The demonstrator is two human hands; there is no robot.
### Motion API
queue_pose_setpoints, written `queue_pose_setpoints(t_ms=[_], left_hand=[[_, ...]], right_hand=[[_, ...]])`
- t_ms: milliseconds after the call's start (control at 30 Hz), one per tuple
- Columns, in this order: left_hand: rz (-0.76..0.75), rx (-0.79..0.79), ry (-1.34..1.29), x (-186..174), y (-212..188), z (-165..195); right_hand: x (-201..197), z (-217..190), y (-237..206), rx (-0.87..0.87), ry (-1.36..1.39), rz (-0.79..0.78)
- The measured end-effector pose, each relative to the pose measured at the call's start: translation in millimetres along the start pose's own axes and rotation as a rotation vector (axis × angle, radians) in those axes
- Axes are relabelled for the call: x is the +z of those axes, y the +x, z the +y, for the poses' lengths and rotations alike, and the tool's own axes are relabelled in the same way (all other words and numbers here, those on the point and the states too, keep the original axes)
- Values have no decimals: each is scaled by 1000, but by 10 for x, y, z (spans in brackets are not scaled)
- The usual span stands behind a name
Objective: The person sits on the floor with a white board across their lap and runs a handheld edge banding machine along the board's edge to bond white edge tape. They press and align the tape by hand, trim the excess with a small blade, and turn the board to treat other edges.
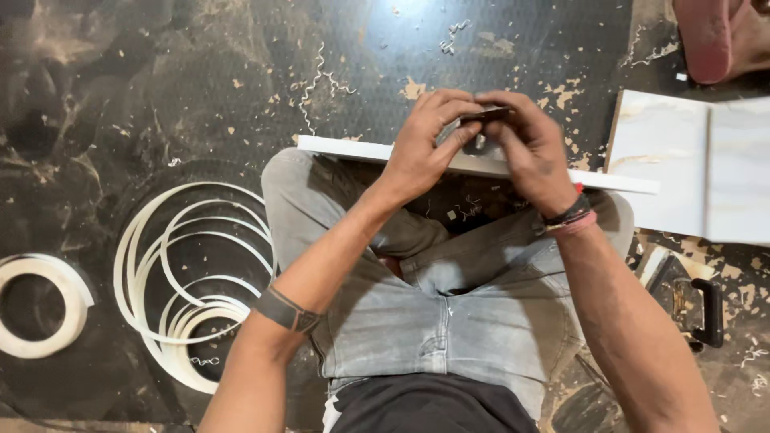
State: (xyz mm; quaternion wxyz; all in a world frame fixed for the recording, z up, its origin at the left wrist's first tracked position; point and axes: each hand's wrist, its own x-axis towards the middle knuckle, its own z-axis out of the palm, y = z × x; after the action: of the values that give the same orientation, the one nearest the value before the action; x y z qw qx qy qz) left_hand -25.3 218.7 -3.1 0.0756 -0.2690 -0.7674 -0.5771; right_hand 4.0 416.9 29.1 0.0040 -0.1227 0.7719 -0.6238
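Head view. Sat on the dusty floor (200, 72) with knees up, grey trousers (449, 313) under the arms. Rested a long white board (353, 150) across the knees, so the legs worked as a bench and kept it steady and close. Pressed both hands together on the top edge of the board, near its middle. Curled the left hand (421, 148) tight around a small dark metal tool (481, 117), fingers over the top, thumb under. Wrapped the right hand (529, 144) around the other end of the same tool, also clenched. Used two hands so the tool stayed flat and did not slip along the thin edge. Could not tell what kind of tool, mostly hidden by fingers.

Left of the grip, well apart, lay loose loops of white strip (192, 281) on the floor, and further left a neat white roll (40, 305), kept within reach. Right of the grip, just past the board's end, lay a pale flat panel (690, 168). Below that, near the right elbow, sat a black handled tool (698, 309). Scattered curly shavings (321, 80) beyond the grip.
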Motion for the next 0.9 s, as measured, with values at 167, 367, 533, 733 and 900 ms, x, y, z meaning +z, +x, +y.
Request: queue_pose_setpoints(t_ms=[167,367,533,733,900], left_hand=[[196,14,601,-795,-264,-105],[101,-348,269,-1364,-829,-386],[-32,-249,228,-1400,-954,-447],[-15,-287,241,-1436,-944,-497],[15,-310,245,-1385,-964,-559]], right_hand=[[-423,-89,19,-175,-547,-37],[-720,-217,5,-223,-1278,-622],[-385,-324,124,-339,-1267,-640],[54,-418,439,-439,-1319,-707],[798,-514,776,-554,-1281,-687]])
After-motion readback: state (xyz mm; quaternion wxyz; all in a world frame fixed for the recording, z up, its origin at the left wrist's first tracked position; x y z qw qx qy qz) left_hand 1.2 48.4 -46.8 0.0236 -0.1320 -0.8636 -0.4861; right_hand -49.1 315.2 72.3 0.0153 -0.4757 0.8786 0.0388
